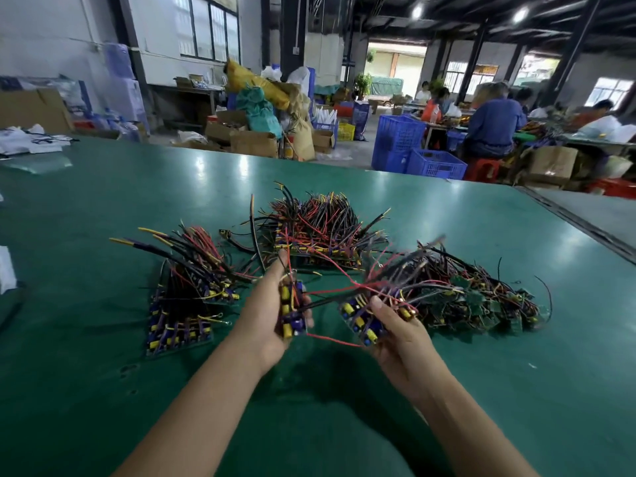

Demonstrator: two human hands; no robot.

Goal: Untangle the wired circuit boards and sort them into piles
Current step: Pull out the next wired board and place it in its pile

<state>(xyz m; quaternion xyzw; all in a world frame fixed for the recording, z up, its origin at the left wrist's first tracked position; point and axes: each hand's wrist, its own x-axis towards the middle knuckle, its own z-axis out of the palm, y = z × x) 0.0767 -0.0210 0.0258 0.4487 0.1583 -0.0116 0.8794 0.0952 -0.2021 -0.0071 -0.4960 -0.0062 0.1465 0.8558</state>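
Two boards are being held above the table (137, 201), one in each of your hands. Your left hand (266, 316) is curling round the left board (292, 313), which is standing nearly on edge with its yellow and blue parts showing; your palm is hiding its back. Your right hand (395, 330) is gripping the right board (361, 321), thumb pressing on top, and your fingers are lying out of sight underneath. Red and black wires (330, 290) are crossing in the gap between the two boards, and which wire is belonging to which board is hard to tell. More strands are trailing from the right board into the tangle (481, 297) just beyond your right hand, and blur is smearing them there. Beside your left hand, the left pile (182, 315) is lying in rows, its wires fanning up and away. Beyond both hands, the far pile (320, 232) is sitting with its boards mostly hiding under wire.
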